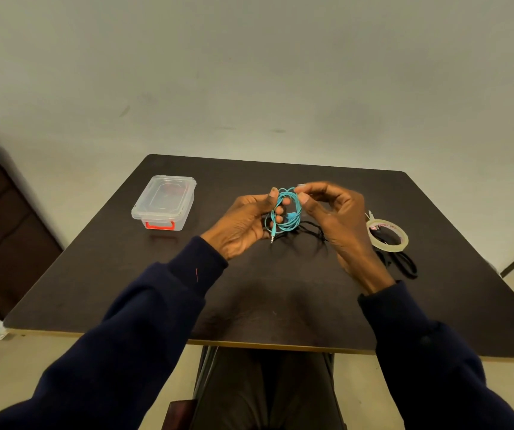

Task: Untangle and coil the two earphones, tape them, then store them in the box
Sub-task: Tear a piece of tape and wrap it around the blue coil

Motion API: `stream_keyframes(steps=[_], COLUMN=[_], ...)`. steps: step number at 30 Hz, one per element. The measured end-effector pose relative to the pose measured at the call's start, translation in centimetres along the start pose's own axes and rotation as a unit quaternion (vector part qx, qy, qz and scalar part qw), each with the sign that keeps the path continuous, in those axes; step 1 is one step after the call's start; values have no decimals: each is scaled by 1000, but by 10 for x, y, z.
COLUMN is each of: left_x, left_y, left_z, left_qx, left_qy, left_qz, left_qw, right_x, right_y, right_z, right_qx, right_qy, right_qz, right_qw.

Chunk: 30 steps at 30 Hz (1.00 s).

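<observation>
Teal earphones (285, 212), wound into a loose oval coil, were held up above the middle of a dark table (249, 290) in the single head-worn view, which looked forward and down over two dark-sleeved arms. The left hand (244, 225) gripped the coil from its left side, fingers curled through the loops and thumb up against the top. The right hand (333, 218) came in from the other side, its thumb and forefinger pinched together at the coil's upper edge. A small pale scrap showed at those fingertips, too blurred to tell whether it was tape. The coil's long axis ran roughly top to bottom, with the metal plug (272, 238) dangling from the lower end toward the person. Black earphones (314, 229) lay loose on the table just behind and below the hands, partly hidden. A roll of clear tape (389, 235) lay flat near the right hand, on its outer side, so that hand seemed the better placed to reach it. A clear plastic box (164, 203) with a red latch, lid on, stood well apart to the left, nearer the left hand. Taping looked like the step in hand, with the box not yet opened.
</observation>
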<state>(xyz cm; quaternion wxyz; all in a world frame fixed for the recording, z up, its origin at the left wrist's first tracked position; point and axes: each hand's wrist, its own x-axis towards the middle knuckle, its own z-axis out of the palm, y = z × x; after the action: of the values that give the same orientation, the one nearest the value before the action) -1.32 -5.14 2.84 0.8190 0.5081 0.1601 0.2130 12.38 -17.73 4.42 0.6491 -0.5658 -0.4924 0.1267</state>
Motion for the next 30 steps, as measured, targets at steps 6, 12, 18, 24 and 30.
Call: stream_keyframes(steps=[6,12,18,24,30], left_x=[3,3,4,3,2], left_y=[-1,-1,0,1,2], left_z=[0,7,8,13,18], left_qx=[33,64,110,109,94], left_qy=[34,31,52,31,15], left_qz=[15,32,38,36,19], left_qw=[999,997,992,993,995], right_x=[5,6,7,10,9], right_y=[2,-1,-3,-6,-4], right_z=[-1,0,0,0,5], right_qx=[-35,-60,-63,-66,-70], right_qy=[-9,8,7,-4,33], right_qz=[-7,-26,-25,-34,-44], right_qw=[999,998,998,997,996])
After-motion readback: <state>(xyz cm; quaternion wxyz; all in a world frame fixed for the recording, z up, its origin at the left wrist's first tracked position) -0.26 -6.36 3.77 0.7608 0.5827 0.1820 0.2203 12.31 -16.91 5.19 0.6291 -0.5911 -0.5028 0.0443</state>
